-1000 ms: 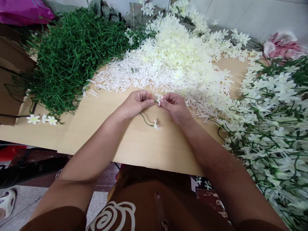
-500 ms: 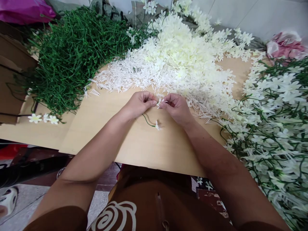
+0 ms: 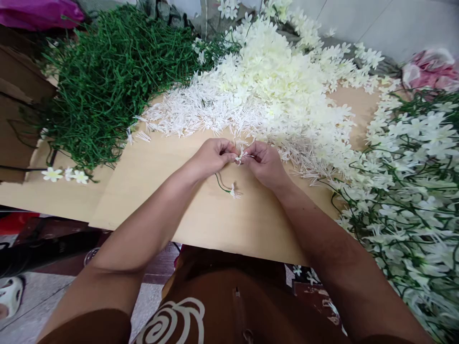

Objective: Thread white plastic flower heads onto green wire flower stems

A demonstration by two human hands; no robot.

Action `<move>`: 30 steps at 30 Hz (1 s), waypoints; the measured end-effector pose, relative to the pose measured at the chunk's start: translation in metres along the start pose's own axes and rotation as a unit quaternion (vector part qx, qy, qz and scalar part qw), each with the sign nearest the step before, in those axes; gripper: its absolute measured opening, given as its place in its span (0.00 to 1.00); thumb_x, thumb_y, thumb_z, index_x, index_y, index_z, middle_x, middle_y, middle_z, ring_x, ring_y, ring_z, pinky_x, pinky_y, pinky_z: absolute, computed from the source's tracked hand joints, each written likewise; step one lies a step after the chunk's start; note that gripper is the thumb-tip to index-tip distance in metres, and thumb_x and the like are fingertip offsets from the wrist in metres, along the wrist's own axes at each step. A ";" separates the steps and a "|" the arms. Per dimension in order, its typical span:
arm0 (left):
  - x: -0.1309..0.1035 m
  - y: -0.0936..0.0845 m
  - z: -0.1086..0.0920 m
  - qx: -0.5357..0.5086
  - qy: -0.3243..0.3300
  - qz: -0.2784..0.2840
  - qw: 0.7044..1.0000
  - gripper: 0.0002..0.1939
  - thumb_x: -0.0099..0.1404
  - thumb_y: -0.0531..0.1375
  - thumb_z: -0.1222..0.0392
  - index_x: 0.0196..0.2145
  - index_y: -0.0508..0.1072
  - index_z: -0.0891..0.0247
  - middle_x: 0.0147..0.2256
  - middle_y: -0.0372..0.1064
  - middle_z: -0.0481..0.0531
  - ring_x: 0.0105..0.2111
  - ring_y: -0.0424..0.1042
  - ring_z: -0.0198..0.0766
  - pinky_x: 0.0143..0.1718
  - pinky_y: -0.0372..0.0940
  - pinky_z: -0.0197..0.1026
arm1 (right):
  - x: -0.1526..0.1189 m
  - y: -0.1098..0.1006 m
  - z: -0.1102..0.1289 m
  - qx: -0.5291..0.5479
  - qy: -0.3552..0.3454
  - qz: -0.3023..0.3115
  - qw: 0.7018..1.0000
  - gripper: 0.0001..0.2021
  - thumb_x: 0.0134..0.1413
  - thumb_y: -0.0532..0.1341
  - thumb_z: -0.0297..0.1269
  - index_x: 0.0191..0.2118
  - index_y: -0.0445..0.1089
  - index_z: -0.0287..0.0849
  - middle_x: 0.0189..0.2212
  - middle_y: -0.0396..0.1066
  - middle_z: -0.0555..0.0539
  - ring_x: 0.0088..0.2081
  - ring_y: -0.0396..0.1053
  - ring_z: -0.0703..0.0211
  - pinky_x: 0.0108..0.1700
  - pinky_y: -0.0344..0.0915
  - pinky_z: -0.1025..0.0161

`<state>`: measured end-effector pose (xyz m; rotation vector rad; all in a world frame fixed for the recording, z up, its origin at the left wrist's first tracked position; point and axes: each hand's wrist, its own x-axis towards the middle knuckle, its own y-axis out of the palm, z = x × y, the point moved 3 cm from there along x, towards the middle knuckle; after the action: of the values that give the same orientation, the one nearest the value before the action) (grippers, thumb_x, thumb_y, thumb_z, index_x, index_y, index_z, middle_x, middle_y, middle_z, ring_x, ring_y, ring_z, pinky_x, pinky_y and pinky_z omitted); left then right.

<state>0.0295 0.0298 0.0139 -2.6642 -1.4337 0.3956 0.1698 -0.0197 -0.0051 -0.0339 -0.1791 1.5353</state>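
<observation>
My left hand (image 3: 219,155) pinches a green artificial flower stem, most of it hidden by the fingers. One branch (image 3: 222,186) of that stem curves down below the hand and ends in a small white flower (image 3: 234,191) with thin white stamens. Between my fingertips sits another white flower (image 3: 240,158). My right hand (image 3: 263,160) is closed at this flower, thumb and forefinger pinched on its white stamens. Both hands are just above the board, fingertips nearly touching.
Behind my hands lie white stamen pieces (image 3: 190,107) and a heap of cream petals (image 3: 279,71). Green stems (image 3: 118,71) are piled at the left beside a cardboard box (image 3: 16,129). Assembled white flowers (image 3: 412,191) fill the right side. Three blossoms (image 3: 68,175) rest at left.
My fingertips have come closer together at the flower between them. The hanging branch has shifted slightly with the left hand.
</observation>
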 end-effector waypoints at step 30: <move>-0.008 0.002 -0.014 -0.069 0.031 0.075 0.994 0.17 0.63 0.60 0.57 0.20 0.64 0.65 0.19 0.57 0.43 0.23 0.59 0.29 0.30 0.56 0.34 | -0.004 0.000 0.011 0.081 -0.002 0.002 0.997 0.18 0.39 0.71 0.51 0.27 0.70 0.43 0.25 0.74 0.51 0.28 0.72 0.64 0.36 0.73 0.62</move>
<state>0.0305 0.0227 0.0284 -2.8770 -1.2944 0.2303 0.1687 -0.0248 0.0056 0.0975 -0.0572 1.5499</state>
